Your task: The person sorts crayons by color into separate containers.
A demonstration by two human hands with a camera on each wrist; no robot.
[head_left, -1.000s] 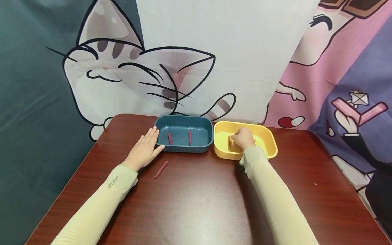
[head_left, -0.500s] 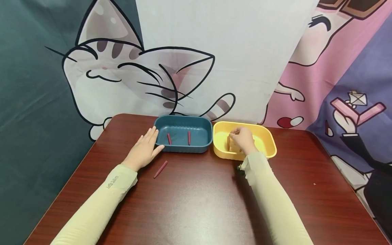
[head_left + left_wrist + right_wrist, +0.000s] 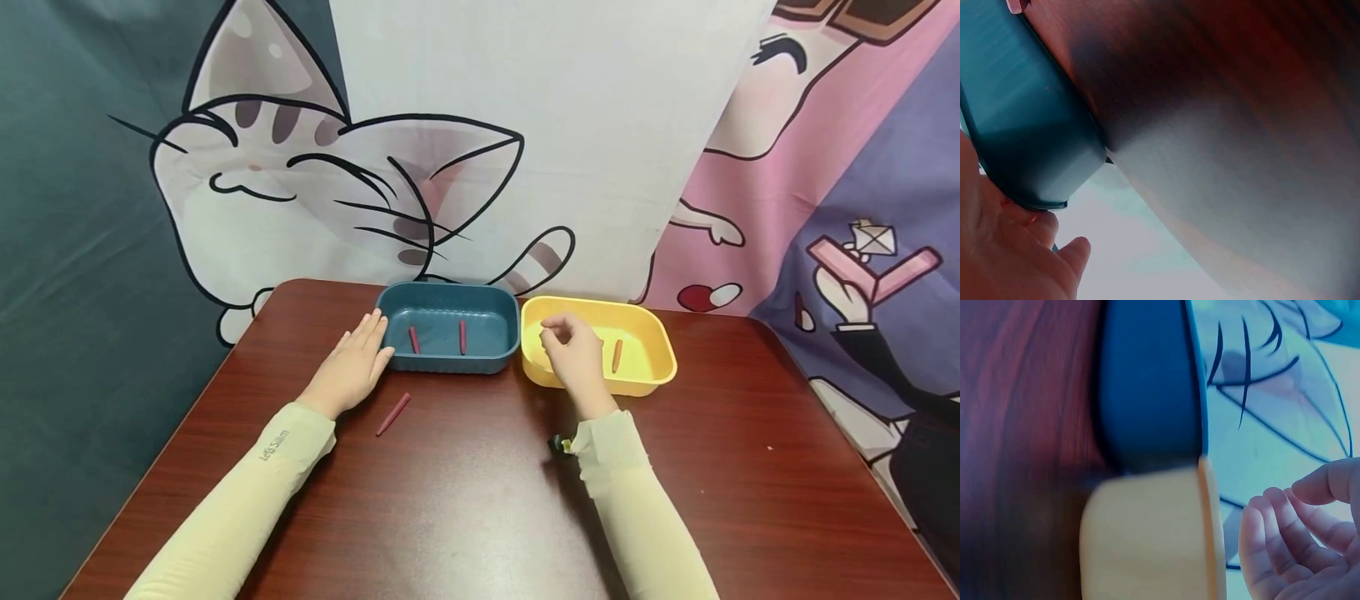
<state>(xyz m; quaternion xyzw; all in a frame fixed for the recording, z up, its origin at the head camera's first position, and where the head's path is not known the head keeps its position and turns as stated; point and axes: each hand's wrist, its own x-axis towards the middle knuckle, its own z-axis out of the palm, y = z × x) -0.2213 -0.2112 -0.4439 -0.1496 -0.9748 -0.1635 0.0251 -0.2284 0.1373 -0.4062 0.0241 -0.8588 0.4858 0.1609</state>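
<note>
My left hand (image 3: 347,367) rests with straight fingers against the left end of the blue bin (image 3: 450,364); the left wrist view shows its fingers at the rim. Two red crayons (image 3: 462,337) lie inside that bin. Over the left part of the yellow bin (image 3: 660,337) hovers my right hand (image 3: 579,362), its fingers loosely curved, thumb tip close to the index finger. Nothing shows between them in the right wrist view. An orange crayon (image 3: 617,356) lies in the yellow bin, right of this hand, which hides some of the bin's inside.
Another red crayon (image 3: 393,414) lies on the brown table (image 3: 465,500), in front of the blue bin. Both bins stand side by side near the table's far edge. Behind them hangs a cloth backdrop (image 3: 600,150) with cartoon drawings.
My right hand has come up from inside the yellow bin and shifted left and nearer to me, uncovering the orange crayon on its right. The left hand has stayed at the blue bin.
</note>
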